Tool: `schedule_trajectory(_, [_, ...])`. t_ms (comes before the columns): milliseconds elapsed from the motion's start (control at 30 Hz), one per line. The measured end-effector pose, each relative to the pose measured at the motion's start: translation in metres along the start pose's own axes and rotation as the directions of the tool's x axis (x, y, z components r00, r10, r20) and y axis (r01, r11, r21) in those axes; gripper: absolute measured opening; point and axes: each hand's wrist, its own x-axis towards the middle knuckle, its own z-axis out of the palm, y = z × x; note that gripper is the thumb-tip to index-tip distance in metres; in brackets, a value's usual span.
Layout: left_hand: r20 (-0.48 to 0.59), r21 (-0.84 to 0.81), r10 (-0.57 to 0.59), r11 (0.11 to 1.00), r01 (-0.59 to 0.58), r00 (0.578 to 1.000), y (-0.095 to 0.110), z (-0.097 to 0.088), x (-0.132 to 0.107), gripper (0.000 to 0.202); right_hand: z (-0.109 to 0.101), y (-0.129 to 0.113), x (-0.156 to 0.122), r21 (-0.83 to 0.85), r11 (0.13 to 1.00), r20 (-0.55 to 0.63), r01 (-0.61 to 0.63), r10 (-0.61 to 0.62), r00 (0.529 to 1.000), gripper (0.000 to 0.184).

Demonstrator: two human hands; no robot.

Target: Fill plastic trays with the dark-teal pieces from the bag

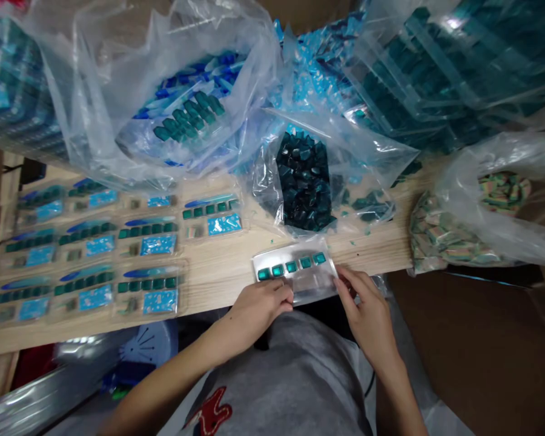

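Okay, so the clear plastic blister tray (295, 270) sits right at the near edge of the wooden desk (218, 272), dead ahead of the person, and its long axis runs left to right, tipped up a bit toward the right end. Five teal pieces (290, 266) are lined up along its far side, with the near part of the tray showing no teal pieces.

The left hand (258, 307) comes in from the near left, fingers (284, 295) curled over the tray's near edge. The right hand (367, 315) is on the right end, with its fingers (343, 281) holding the corner. Neither hand is clenched into a fist; both are grasping the tray by its rim, about equally close to it.

Behind it, there's a clear bag of dark teal pieces (304, 181). Off to the left, finished packs (88, 248) are laid out in rows on the desk, and on the right there's a bag of striped packets (458, 230).
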Motion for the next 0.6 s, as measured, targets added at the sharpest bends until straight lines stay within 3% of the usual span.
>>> schedule_trajectory(133, [0.055, -0.031, 0.005, 1.0, -0.004, 0.998, -0.001, -0.004, 0.006, 0.018, -0.004, 0.003, -0.002, 0.038, 0.999, 0.003, -0.022, 0.022, 1.0, 0.025])
schedule_trajectory(200, [0.059, 0.048, 0.005, 0.999, -0.008, 0.998, 0.0, -0.001, 0.007, 0.02, -0.005, 0.004, -0.003, 0.06, 0.998, 0.009, -0.029, 0.028, 1.0, 0.026])
schedule_trajectory(300, [-0.069, 0.288, 0.034, 0.957, -0.012, 0.997, 0.006, 0.006, 0.006, 0.018, -0.007, 0.006, -0.005, 0.09, 0.995, 0.051, -0.032, 0.028, 0.998, 0.029])
schedule_trajectory(367, [-0.174, 0.353, 0.103, 0.935, -0.035, 0.979, 0.011, 0.004, 0.001, 0.018, -0.007, 0.007, -0.007, 0.098, 0.995, 0.066, -0.026, 0.02, 0.998, 0.038])
schedule_trajectory(467, [-0.26, 0.266, 0.149, 0.961, -0.078, 0.954, 0.016, -0.011, -0.008, 0.016, -0.006, 0.006, -0.008, 0.095, 0.995, 0.025, -0.004, 0.002, 1.0, 0.05])
schedule_trajectory(600, [-0.154, 0.055, 0.095, 0.995, -0.087, 0.984, 0.016, -0.031, -0.012, 0.013, -0.001, -0.003, -0.004, 0.111, 0.993, -0.047, 0.046, -0.041, 0.998, 0.053])
